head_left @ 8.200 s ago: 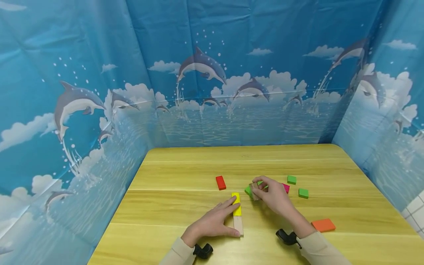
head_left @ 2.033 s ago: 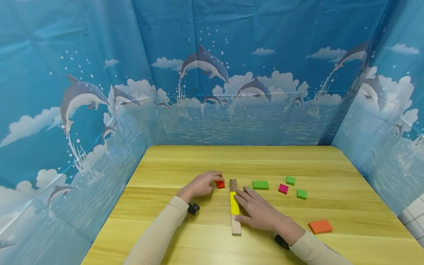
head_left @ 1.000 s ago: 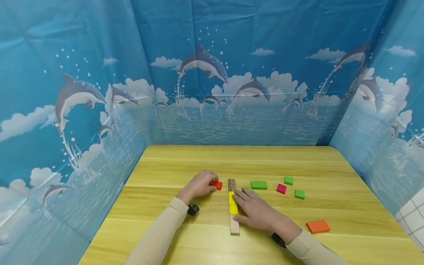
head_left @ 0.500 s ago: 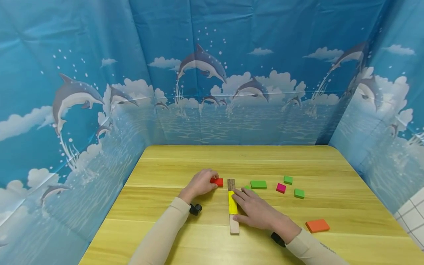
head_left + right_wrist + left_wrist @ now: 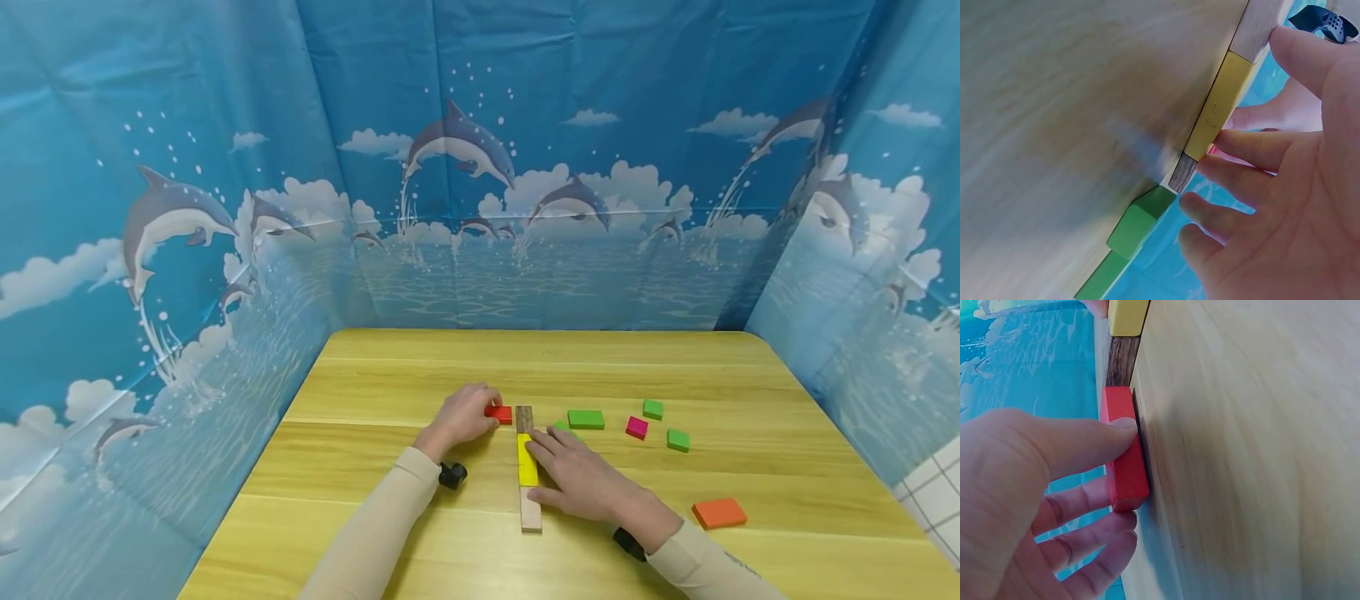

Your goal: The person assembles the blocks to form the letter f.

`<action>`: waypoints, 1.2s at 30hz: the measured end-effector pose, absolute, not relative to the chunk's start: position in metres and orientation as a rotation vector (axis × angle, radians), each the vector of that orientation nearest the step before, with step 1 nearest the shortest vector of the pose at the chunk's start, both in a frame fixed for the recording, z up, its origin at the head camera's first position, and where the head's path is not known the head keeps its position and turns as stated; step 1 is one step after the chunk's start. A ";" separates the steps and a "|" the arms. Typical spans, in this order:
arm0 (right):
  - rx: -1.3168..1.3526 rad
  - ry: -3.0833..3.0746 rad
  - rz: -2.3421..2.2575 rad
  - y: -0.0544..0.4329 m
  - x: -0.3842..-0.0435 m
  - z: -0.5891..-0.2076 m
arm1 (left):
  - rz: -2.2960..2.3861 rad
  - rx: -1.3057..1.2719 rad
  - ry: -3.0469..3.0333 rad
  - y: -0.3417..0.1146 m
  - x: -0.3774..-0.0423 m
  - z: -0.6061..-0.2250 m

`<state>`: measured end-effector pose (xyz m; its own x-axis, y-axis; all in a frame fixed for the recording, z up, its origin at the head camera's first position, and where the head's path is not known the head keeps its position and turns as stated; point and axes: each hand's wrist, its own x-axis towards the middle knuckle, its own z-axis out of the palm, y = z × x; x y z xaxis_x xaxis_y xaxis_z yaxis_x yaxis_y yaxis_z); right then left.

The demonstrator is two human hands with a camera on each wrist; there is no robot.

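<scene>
Left hand (image 5: 1010, 487) pinching the red block (image 5: 1130, 476), thumb across its face | far end just beside the brown block (image 5: 1122, 359) | yellow block (image 5: 1127, 317) beyond, 3 showing | blue curtain (image 5: 1041, 356) behind

- Red block (image 5: 498, 415): turned from lengthwise to crosswise and shifted right; its end now lies just beside the dark brown block (image 5: 524, 419).
- Left hand (image 5: 462, 415): moved off the yellow block (image 5: 527, 468) and pale block (image 5: 531, 513); now pinches the red block.
- Dark brown block: released by the right hand (image 5: 583, 477); now at the yellow block's far end.
- Right hand: relocated to the yellow and pale blocks.
</scene>
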<state>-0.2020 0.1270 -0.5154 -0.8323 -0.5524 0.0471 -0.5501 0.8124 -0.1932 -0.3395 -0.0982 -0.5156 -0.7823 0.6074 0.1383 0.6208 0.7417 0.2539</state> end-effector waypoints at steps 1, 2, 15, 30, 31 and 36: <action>-0.907 2.980 -0.312 0.127 -0.202 -0.515 | -0.445 -1.017 -2.890 -0.097 -0.339 -0.516; -0.908 2.980 -0.315 0.127 -0.202 -0.515 | -0.444 -1.015 -2.891 -0.097 -0.339 -0.516; -0.913 2.986 -0.310 0.127 -0.201 -0.516 | -0.467 -1.007 -2.869 -0.092 -0.340 -0.520; -0.903 2.988 -0.295 0.127 -0.202 -0.517 | -0.463 -0.991 -2.874 -0.089 -0.336 -0.518; -0.901 2.987 -0.295 0.127 -0.202 -0.517 | -0.464 -0.991 -2.874 -0.089 -0.336 -0.518; -0.895 2.985 -0.288 0.127 -0.202 -0.517 | -0.453 -0.993 -2.867 -0.090 -0.335 -0.518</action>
